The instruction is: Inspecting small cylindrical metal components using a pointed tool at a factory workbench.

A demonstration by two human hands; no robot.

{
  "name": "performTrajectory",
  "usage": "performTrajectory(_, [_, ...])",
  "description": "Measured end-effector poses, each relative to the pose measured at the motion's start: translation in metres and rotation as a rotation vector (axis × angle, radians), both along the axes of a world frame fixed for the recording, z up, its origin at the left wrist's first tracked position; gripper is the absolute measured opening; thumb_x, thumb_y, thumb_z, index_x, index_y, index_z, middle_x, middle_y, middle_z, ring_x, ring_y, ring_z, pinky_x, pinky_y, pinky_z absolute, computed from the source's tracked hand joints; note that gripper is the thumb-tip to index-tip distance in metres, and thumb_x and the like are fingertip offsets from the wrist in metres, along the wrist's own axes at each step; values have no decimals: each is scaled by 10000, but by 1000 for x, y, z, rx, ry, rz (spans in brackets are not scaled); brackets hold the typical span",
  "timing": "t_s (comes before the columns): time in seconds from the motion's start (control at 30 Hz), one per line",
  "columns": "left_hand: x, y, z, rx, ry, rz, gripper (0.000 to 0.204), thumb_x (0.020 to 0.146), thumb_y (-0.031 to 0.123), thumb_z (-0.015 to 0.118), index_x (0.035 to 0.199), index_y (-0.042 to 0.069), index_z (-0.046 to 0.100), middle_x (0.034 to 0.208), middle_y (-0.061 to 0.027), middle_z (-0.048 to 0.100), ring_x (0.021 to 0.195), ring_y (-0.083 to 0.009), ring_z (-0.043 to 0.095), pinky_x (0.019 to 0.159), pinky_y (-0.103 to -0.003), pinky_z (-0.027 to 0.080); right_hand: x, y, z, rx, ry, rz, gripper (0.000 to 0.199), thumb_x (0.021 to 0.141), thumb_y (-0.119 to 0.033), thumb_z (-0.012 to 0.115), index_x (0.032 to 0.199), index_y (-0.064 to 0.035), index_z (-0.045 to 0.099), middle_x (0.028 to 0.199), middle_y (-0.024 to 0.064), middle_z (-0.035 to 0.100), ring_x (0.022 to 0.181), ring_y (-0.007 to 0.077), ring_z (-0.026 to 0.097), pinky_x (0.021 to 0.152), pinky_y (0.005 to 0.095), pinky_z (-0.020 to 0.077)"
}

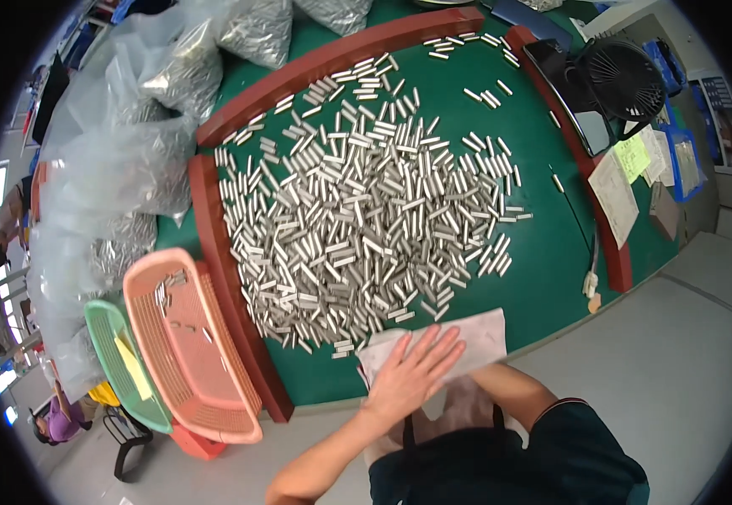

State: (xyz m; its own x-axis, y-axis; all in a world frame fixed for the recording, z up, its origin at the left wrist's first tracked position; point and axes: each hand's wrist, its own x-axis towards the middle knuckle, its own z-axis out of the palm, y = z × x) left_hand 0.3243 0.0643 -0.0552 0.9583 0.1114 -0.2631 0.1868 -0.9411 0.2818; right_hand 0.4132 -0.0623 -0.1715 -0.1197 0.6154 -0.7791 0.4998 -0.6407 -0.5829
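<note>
cloth [475, 332]: under the palm, at near table edge; soft, thin, light, judged easy to slide or bunch; best pinched at a free corner just right of the hand.
left hand [412, 374]: flat on cloth, fingers spread apart, pressing, gripping nothing.
right hand: forearm runs in under the cloth, hand itself hidden; open or closed cannot tell.
pins [366, 219]: big loose heap of short metal pieces, just beyond fingertips; hard, smooth, small, likely to roll and scatter; nearest ones touch cloth edge.
table [551, 252]: green mat, red-brown rails around the heap.
pink basket [193, 353]: left of hand, few pins inside, against left rail.
green basket [118, 358]: further left, beside the pink one.
bags [130, 151]: far left, clear plastic, full of pins.
fan [623, 80]: far right, black.
</note>
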Motion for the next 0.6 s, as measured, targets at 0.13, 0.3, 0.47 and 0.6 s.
performTrajectory(0.13, [-8,-1,5,55,75,-33,682,776,352,494,1400,224,251,1465,-5,212,1342,-255,188,1051,-461,150,25,47,-48,193,49,-78,239,742,-193,593,950,-79,624,1107,206,557,1085,339,491,944,447,362])
performTrajectory(0.3, [-7,-10,9,-83,71,52,709,720,364,611,1358,213,343,1414,-22,313,1292,-263,279,1030,-511,188,55,86,-103,428,103,-190,253,744,-198,594,967,-82,617,1125,207,547,1094,337,486,950,444,357])
performTrajectory(0.47, [-11,-16,6,-86,96,92,701,687,359,642,1327,215,396,1392,-37,341,1274,-285,296,1007,-548,208,52,94,-138,614,214,-261,266,746,-203,595,984,-85,611,1142,207,538,1104,334,480,956,441,353])
performTrajectory(0.6, [-14,-17,0,-16,37,98,682,666,354,647,1299,208,438,1368,-71,372,1253,-320,321,989,-564,218,27,76,-152,694,333,-296,277,748,-207,596,998,-88,606,1156,208,531,1112,332,476,961,438,349])
